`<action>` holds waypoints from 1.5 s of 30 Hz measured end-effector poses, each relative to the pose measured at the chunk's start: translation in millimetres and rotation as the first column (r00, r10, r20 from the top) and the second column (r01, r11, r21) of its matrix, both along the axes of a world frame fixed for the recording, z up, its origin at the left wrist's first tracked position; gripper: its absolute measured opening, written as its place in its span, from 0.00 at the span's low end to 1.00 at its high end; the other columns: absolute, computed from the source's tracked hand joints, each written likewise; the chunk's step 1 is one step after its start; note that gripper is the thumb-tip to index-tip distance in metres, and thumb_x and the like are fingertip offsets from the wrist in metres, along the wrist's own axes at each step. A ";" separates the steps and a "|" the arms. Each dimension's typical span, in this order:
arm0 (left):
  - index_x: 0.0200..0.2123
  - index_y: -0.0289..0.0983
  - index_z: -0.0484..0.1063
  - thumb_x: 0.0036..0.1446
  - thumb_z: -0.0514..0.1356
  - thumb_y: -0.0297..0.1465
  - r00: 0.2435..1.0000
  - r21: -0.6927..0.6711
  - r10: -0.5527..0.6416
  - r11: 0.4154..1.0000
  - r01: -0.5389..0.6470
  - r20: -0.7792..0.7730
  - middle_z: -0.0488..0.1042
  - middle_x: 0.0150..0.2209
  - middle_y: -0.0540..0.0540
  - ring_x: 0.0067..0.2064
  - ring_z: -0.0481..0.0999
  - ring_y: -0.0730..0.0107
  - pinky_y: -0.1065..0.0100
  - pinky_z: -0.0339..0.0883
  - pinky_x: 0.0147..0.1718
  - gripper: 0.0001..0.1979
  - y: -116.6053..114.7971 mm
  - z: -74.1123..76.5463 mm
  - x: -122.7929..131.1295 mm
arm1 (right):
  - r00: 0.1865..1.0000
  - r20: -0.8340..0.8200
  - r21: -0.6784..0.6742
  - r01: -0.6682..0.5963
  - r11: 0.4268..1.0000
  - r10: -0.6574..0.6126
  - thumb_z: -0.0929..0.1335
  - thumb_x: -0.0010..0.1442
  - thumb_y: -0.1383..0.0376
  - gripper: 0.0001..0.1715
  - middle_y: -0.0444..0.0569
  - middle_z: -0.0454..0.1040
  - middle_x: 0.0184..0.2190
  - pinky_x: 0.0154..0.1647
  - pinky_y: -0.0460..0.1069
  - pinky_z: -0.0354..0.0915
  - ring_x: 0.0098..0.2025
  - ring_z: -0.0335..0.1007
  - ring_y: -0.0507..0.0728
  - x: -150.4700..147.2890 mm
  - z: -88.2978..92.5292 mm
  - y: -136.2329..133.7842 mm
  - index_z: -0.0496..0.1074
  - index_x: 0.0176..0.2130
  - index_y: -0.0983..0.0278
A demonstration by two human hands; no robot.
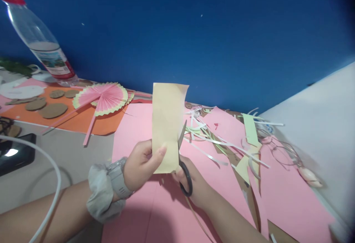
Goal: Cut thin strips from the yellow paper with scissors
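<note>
My left hand [144, 160] is closed on a pale yellow sheet of paper [166, 121], thumb flat on its front and fingers behind. The sheet stands upright over the pink paper. In my right hand [194, 184] is a pair of scissors [189, 184] with black handles. One blade shows at the sheet's right edge; the other is hidden, so I cannot tell how far the paper is cut. A thin pale strip [198, 217] hangs below my right hand.
Pink sheets [133, 132] cover the table, with paper strips [210, 139] scattered on the right. Folded paper fans [104, 99] and cardboard discs [52, 110] lie on orange paper at left. A plastic bottle [44, 40] stands behind. A white cable [57, 173] crosses the near left.
</note>
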State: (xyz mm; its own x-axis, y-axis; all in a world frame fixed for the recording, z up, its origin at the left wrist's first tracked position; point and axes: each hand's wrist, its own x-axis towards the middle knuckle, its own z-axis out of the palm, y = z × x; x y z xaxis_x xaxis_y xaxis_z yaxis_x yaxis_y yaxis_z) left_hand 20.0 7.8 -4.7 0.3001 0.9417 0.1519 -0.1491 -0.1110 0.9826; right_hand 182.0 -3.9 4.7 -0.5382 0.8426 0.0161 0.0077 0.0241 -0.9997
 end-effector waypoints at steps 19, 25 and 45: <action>0.29 0.32 0.74 0.62 0.53 0.43 0.997 -0.010 0.051 0.999 -0.052 -0.061 0.72 0.24 0.48 0.24 0.69 0.73 0.74 0.63 0.21 0.21 0.3 3.3 1.4 | 0.999 0.046 0.023 0.013 1.000 -0.014 0.59 0.61 0.41 0.32 0.50 0.69 0.30 0.36 0.53 0.65 0.32 0.64 0.58 -0.5 -4.7 -0.6 0.71 0.40 0.65; 0.28 0.32 0.74 0.62 0.54 0.43 0.998 -0.024 0.048 0.999 -0.049 -0.042 0.73 0.24 0.47 0.24 0.70 0.72 0.73 0.66 0.21 0.21 0.9 3.8 1.8 | 0.999 0.034 0.021 0.024 0.999 -0.025 0.60 0.63 0.43 0.30 0.52 0.72 0.33 0.42 0.55 0.65 0.36 0.66 0.60 0.2 -4.8 -0.1 0.72 0.42 0.65; 0.30 0.33 0.74 0.61 0.55 0.44 0.999 -0.141 0.025 0.990 -0.022 0.021 0.75 0.24 0.47 0.22 0.74 0.69 0.71 0.71 0.19 0.20 -0.2 2.1 2.0 | 0.999 0.042 -0.025 0.002 1.000 -0.001 0.59 0.61 0.41 0.33 0.50 0.72 0.25 0.29 0.51 0.66 0.27 0.66 0.56 1.4 -10.6 0.9 0.72 0.38 0.66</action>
State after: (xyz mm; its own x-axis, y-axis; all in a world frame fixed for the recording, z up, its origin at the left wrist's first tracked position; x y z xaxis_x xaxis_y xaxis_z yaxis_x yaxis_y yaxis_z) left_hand 22.0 7.6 -2.6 0.2758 0.9609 0.0238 -0.1704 0.0245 0.9851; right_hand 183.5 -3.0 -5.9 -0.5371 0.8431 -0.0275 0.0495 -0.0011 -0.9988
